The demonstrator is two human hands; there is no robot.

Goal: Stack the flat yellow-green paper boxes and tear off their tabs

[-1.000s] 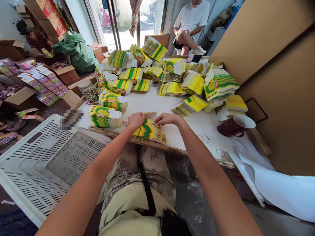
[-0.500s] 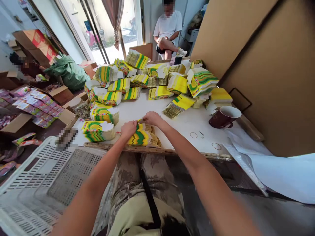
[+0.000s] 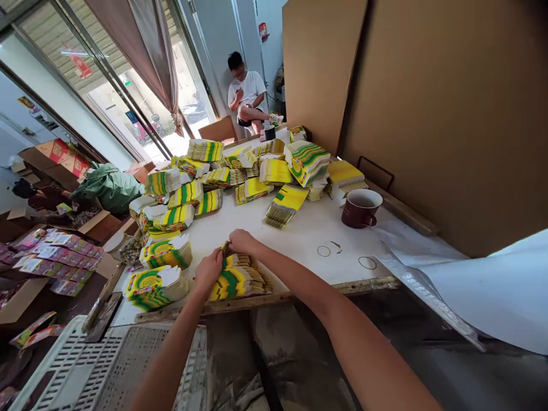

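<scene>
My left hand (image 3: 209, 269) and my right hand (image 3: 241, 242) meet near the table's front edge. Between their closed fingers is the edge of a thin yellow printed carton, mostly hidden by the hands. Just below them lies a fanned pile of flat yellow-and-green cartons (image 3: 233, 282). To the left of my left hand stand two bundles of the same cartons, the nearer bundle (image 3: 149, 288) and one behind it (image 3: 165, 252).
Many more carton bundles (image 3: 274, 171) cover the back of the white table (image 3: 295, 257). A maroon mug (image 3: 361, 210) and rubber bands (image 3: 324, 251) are on the right. A white plastic crate (image 3: 85, 359) stands lower left. A seated person (image 3: 250, 94) is beyond the table.
The camera view has tilted up and swung right, so the table sits lower and further left. Both hands stay together over the pile, still gripping the carton's edge.
</scene>
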